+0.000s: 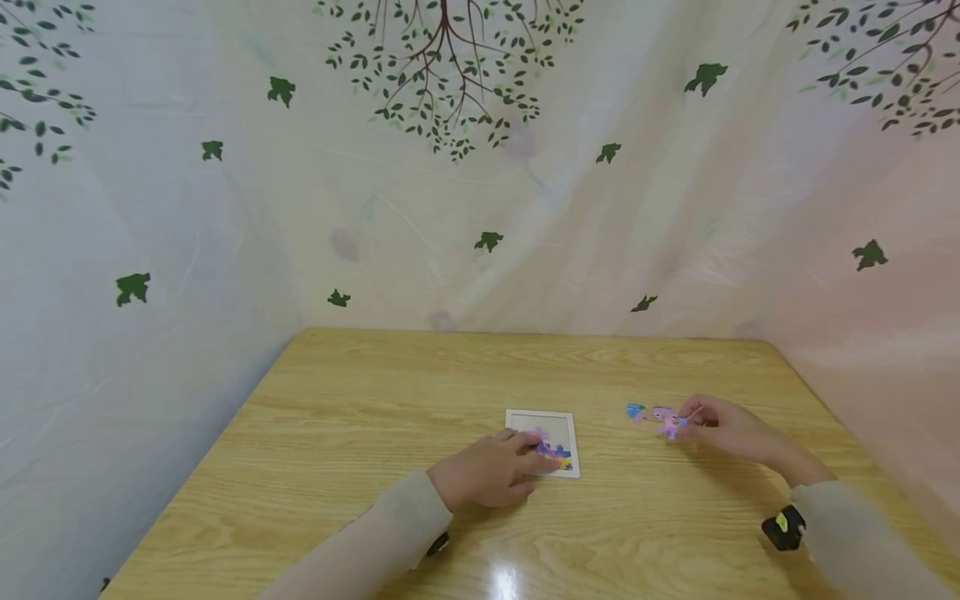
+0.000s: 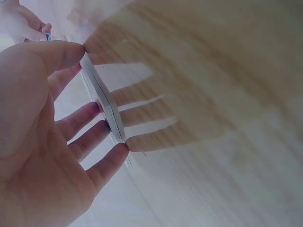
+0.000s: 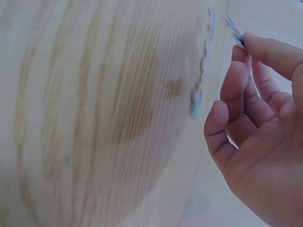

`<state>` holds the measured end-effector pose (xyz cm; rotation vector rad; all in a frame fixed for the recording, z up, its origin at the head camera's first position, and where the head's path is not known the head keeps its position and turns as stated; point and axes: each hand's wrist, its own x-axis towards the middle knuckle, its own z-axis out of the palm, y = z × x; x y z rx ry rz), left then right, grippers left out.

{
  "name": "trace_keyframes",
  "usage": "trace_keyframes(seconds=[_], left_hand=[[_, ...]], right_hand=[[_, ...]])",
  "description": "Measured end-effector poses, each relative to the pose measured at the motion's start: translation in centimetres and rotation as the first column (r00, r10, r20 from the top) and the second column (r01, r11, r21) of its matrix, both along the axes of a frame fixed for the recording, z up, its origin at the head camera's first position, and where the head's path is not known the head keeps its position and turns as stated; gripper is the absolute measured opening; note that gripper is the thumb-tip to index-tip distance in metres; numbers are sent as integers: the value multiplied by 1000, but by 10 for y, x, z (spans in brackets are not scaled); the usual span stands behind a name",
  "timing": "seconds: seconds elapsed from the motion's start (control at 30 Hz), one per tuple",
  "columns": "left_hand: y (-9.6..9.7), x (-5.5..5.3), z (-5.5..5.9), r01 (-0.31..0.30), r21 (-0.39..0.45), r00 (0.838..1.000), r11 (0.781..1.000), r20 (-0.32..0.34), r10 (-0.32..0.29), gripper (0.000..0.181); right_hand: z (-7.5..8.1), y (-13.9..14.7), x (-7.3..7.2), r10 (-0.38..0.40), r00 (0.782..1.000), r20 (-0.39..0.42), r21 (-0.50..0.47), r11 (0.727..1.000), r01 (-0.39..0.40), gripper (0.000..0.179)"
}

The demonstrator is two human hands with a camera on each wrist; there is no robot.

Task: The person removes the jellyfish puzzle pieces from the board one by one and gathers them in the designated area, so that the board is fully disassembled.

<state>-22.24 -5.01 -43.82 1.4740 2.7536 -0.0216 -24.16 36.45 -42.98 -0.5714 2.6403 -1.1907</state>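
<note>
My left hand (image 1: 486, 468) rests across a small white puzzle tray (image 1: 576, 442), its fingers spread over the near left part. Colourful jigsaw pieces (image 1: 559, 454) lie in the tray's lower right, partly hidden under those fingers. In the left wrist view, thumb and fingertips touch along the tray (image 2: 105, 97), seen edge-on. To the right, my right hand (image 1: 731, 429) pinches a puzzle piece (image 3: 238, 38) between thumb and forefinger, above the table. Just left of that hand, several loose pink and blue pieces (image 1: 666, 417) lie on the wood; the right wrist view shows them in a row.
The wooden table (image 1: 337, 417) reaches back to a pale curtain (image 1: 420, 192) printed with leaves and branches, which also hangs at both sides. A black wrist camera (image 1: 783, 528) sits below my right wrist.
</note>
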Motion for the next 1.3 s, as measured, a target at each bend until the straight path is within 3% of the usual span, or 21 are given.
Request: trace_keyframes(seconds=[0.4,0.93,1.3], left_hand=[[1,-2,-1,-9,-4,1000,1000,2,9,46],[1,-3,-2,-2,-24,1000,1000,-23,2,46],[0,-2,-2,-3,-18,1000,1000,-15,3,46]], right_hand=[[-12,39,1,-74,996,46,39,997,72,28],[-13,31,0,-115,990,84,76,991,109,25],[-14,31,0,-149,985,89,101,985,140,32]])
